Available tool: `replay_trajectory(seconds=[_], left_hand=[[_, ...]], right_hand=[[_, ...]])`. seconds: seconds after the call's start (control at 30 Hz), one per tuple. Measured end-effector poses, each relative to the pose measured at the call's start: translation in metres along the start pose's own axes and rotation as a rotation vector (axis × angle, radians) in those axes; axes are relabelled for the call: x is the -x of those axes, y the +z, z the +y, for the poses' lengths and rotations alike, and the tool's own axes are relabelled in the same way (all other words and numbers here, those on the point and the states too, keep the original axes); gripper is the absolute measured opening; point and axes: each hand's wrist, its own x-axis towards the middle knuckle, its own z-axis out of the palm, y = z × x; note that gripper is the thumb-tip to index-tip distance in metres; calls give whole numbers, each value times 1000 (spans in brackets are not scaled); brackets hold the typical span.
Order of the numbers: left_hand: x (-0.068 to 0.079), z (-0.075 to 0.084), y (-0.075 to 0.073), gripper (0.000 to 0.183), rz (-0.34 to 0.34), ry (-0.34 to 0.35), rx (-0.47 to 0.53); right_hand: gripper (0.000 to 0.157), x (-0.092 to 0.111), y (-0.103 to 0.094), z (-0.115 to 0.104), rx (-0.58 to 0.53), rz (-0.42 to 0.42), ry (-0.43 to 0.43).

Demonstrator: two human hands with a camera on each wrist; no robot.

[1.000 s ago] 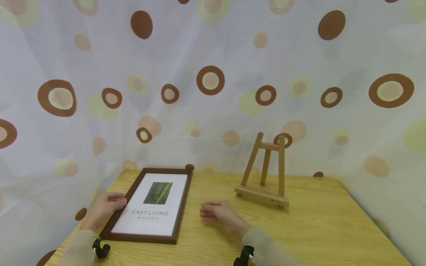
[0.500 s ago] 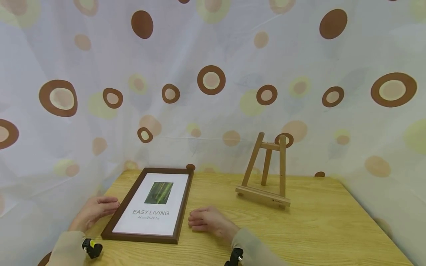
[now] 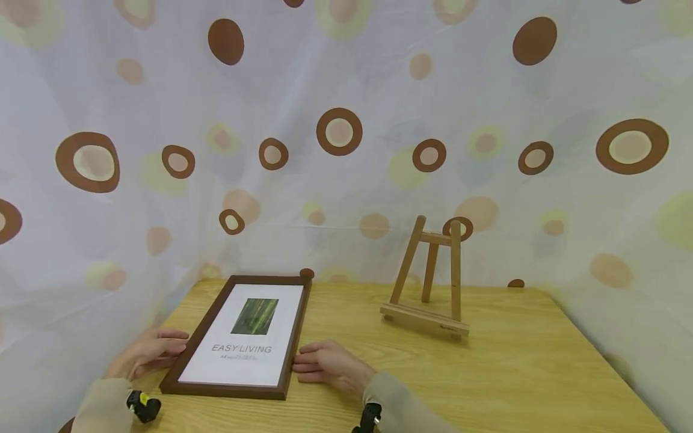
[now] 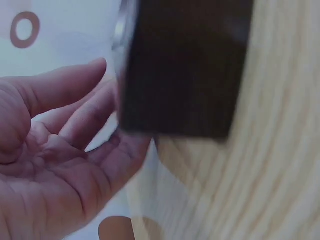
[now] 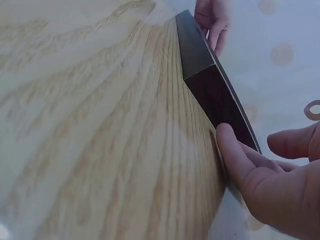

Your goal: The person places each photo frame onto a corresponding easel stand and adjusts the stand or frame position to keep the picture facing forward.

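Observation:
A dark brown picture frame [image 3: 168, 385] lies on the left part of the table, its white sheet printed "EASY LIVING" above a small line of text and below a green picture. My left hand [image 3: 153, 352] is at the frame's left side, fingertips right at the edge. In the left wrist view its thumb [image 4: 70, 85] stands raised beside the dark side [image 4: 185, 70]. On the opposite side my right hand [image 3: 332, 365] has its fingers against the right edge. From the right wrist, the little finger [image 5: 232, 150] touches the frame's outer side and the thumb stays apart from it.
A small wooden easel [image 3: 425, 319] stands at the back right of the wood-grain table [image 3: 514, 361]. A white curtain [image 3: 303, 66] with brown and yellow dots hangs behind and along both sides. Each wrist wears a small black camera, such as the left one [image 3: 143, 406].
My right hand has moved left to the frame's right edge. The left hand drew back from over the frame's left edge and now sits low beside it. Frame and easel stay in place.

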Motion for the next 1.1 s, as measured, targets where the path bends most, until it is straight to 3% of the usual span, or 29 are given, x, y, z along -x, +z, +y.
replay_trajectory(seconds=[0.13,0.4,0.53,0.63,0.8,1.1], left_hand=[[2,0,2,47,-25,0,5],[2,-3,-1,55,-179,30,77],[0,-3,-2,59,-215,12,85],[-1,-2,-1,59,-257,-15,148],[1,-1,-2,62,-389,-2,276],[4,-1,-1,71,-378,42,152]], right_hand=[[42,0,0,1,-30,15,5],[41,-1,-3,5,-129,84,-27],[45,1,-2,3,-185,104,-46],[48,1,-1,2,-195,119,-46],[50,-2,3,0,-169,124,-26],[61,-1,2,1,-123,103,-30]])
